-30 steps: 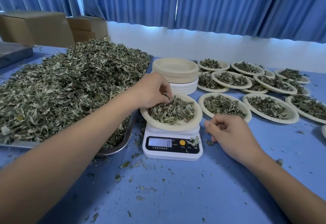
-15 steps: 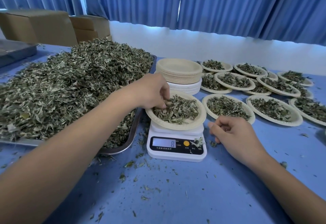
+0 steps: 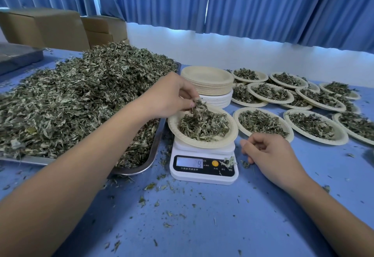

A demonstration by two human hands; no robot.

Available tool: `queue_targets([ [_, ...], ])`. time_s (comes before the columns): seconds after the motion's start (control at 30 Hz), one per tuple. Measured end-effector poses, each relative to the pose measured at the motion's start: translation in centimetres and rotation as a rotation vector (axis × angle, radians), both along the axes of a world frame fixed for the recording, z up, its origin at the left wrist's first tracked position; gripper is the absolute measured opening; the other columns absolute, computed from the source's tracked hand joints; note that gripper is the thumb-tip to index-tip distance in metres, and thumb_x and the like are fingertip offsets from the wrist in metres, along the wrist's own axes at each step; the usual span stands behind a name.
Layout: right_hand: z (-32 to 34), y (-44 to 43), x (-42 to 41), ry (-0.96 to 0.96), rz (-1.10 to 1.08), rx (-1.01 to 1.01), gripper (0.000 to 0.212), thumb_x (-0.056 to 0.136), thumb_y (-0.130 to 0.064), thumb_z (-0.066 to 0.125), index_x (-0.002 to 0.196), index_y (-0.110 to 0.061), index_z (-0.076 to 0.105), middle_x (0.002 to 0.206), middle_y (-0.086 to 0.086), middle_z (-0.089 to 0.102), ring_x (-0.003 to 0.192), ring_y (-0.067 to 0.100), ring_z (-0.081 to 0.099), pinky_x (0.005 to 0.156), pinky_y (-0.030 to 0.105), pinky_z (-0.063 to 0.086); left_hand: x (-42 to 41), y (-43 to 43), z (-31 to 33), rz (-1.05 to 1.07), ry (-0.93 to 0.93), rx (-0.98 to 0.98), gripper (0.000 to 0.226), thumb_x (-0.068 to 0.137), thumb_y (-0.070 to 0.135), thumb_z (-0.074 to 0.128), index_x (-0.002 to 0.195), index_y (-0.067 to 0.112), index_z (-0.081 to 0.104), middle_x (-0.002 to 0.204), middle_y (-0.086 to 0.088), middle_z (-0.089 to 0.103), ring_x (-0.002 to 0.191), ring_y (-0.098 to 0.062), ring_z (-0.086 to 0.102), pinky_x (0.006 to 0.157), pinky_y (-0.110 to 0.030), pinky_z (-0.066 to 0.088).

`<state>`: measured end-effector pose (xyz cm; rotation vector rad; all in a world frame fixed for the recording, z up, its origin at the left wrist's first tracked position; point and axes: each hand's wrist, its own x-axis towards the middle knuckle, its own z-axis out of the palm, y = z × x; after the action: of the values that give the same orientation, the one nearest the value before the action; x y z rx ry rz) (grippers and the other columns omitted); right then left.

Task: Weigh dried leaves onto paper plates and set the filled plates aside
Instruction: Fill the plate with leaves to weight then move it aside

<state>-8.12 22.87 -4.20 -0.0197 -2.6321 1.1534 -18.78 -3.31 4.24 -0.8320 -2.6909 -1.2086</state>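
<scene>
Blue tabletop (image 3: 202,226), strewn with leaf crumbs. Blue curtains (image 3: 263,3) behind, boxes (image 3: 44,26) far left. Plate (image 3: 202,145) sits on scale (image 3: 202,167), heaped with curled grey-green leaves (image 3: 204,125). Left hand (image 3: 168,96): fingers pinch a tuft over plate's left rim. Right hand (image 3: 271,153): fingers loosely curled, empty, beside scale. Filled plates (image 3: 323,142) at right.

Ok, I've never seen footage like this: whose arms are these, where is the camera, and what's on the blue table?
No machine here: a person wears one camera on the head, looking down at their own arms. The left hand pinches a tuft of leaves over the plate on the white kitchen scale. The right hand rests on the table beside it, loosely curled, holding nothing. Left: a metal tray heaped with dried leaves. Behind: a stack of empty plates. Right: filled plates.
</scene>
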Motion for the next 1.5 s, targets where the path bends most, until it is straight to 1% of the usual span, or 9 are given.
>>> queue_targets([
  [0.13, 0.1, -0.1, 0.0, 0.0, -0.006, 0.01, 0.034, 0.098, -0.03, 0.066, 0.068, -0.014, 0.066, 0.058, 0.005, 0.066, 0.047, 0.012, 0.051, 0.048, 0.016, 0.039, 0.4, -0.4, 0.1, -0.076, -0.019, 0.049, 0.018, 0.09, -0.005, 0.069, 0.102, 0.005, 0.078, 0.092, 0.0, 0.078, 0.088, -0.003, 0.073, 0.082, -0.014, 0.056],
  [0.4, 0.2, -0.2, 0.1, -0.007, -0.017, 0.033, 0.034, 0.098, -0.031, 0.065, 0.068, -0.017, 0.066, 0.058, 0.001, 0.067, 0.048, 0.012, 0.053, 0.053, 0.026, 0.041, -0.4, -3.7, 1.2, 0.197, -0.085, 0.323, 0.016, 0.089, -0.003, 0.069, 0.095, 0.01, 0.077, 0.085, -0.003, 0.077, 0.081, -0.015, 0.076, 0.072, -0.026, 0.062],
  [0.53, 0.2, -0.2, 0.1, -0.006, -0.008, 0.036, 0.034, 0.098, -0.032, 0.065, 0.067, -0.018, 0.066, 0.058, 0.001, 0.067, 0.049, 0.014, 0.054, 0.052, 0.025, 0.042, -1.6, -6.1, 0.5, 0.429, -0.068, -0.146, 0.012, 0.091, 0.006, 0.07, 0.091, 0.018, 0.075, 0.095, -0.001, 0.072, 0.067, -0.014, 0.061, 0.051, -0.017, 0.049],
  [0.63, 0.0, -0.1, 0.0, 0.001, -0.01, 0.02, 0.035, 0.098, -0.032, 0.065, 0.066, -0.02, 0.066, 0.058, 0.001, 0.067, 0.049, 0.014, 0.054, 0.05, 0.021, 0.042, -1.6, -7.0, -1.1, 0.444, -0.2, -0.558, 0.023, 0.094, 0.015, 0.069, 0.117, 0.017, 0.071, 0.126, -0.005, 0.067, 0.1, -0.024, 0.064, 0.087, -0.034, 0.054],
  [0.77, 0.4, -0.3, -0.4, 0.001, 0.016, -0.079, 0.033, 0.099, -0.036, 0.063, 0.069, -0.022, 0.067, 0.06, 0.002, 0.068, 0.042, 0.012, 0.047, 0.046, 0.026, 0.041, -1.2, -5.8, -1.0, 0.471, 0.03, -0.213, 0.016, 0.101, 0.026, 0.059, 0.101, 0.018, 0.073, 0.096, 0.002, 0.072, 0.082, -0.016, 0.067, 0.067, -0.029, 0.052],
  [0.87, 1.3, -0.9, -1.7, -0.001, -0.025, -0.253, 0.036, 0.099, -0.037, 0.063, 0.07, -0.017, 0.069, 0.061, 0.005, 0.068, 0.039, 0.017, 0.047, 0.039, 0.025, 0.037, -0.8, -4.0, -0.6, 0.387, -0.018, -0.154, 0.032, 0.095, 0.041, 0.065, 0.074, 0.019, 0.073, 0.066, 0.01, 0.068, 0.061, -0.008, 0.064, 0.057, -0.024, 0.045],
  [1.07, 1.9, -2.0, -3.4, -0.174, -0.079, -0.357, 0.041, 0.099, -0.036, 0.064, 0.071, -0.006, 0.066, 0.06, 0.01, 0.066, 0.038, 0.017, 0.044, 0.037, 0.02, 0.03, 0.0, -2.2, -2.0, 0.409, -0.084, -0.246, 0.034, 0.087, 0.036, 0.074, 0.08, 0.002, 0.072, 0.077, -0.012, 0.073, 0.067, -0.024, 0.065, 0.062, -0.03, 0.051],
  [1.4, 3.9, -0.7, -2.6, -0.248, -0.116, -0.737, 0.016, 0.094, -0.014, 0.072, 0.091, -0.004, 0.059, 0.059, 0.007, 0.052, 0.04, 0.016, 0.05, 0.034, 0.022, 0.033, 1.1, 0.8, -1.2, 0.275, -0.226, -0.126, 0.044, 0.087, 0.019, 0.068, 0.049, 0.014, 0.046, 0.043, 0.002, 0.039, 0.04, -0.017, 0.034, 0.06, -0.031, 0.032],
  [1.5, 4.8, 1.8, -1.9, -0.204, -0.14, -0.761, 0.015, 0.094, -0.013, 0.071, 0.092, -0.004, 0.06, 0.062, 0.01, 0.053, 0.04, 0.015, 0.049, 0.035, 0.023, 0.035, 0.9, 3.4, -0.2, 0.193, -0.3, -0.091, 0.029, 0.088, 0.018, 0.066, 0.06, 0.008, 0.063, 0.055, -0.007, 0.062, 0.05, -0.016, 0.046, 0.055, -0.027, 0.035],
])
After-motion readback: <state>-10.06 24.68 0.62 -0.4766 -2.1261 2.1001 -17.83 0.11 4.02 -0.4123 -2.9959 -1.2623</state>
